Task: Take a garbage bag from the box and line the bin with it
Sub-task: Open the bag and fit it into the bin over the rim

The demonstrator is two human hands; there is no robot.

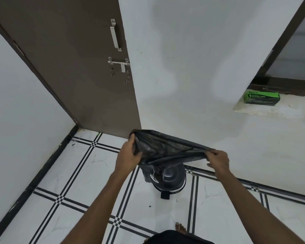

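Note:
A black garbage bag (165,148) is stretched wide between both hands, its mouth pulled open above the bin. My left hand (128,154) grips the bag's left edge and my right hand (218,160) grips the right edge. Below the bag stands a small dark pedal bin (173,180) on the floor against the wall; its upper part is hidden by the hanging bag, and its foot pedal (164,195) sticks out toward me. The green garbage bag box (261,97) lies on a ledge at the far right.
A brown door (77,67) with a handle and bolt stands open at the left, its edge close to the bin. White walls close the corner. The floor (69,182) is white tile with black lines. A bare foot (180,228) shows near the bottom.

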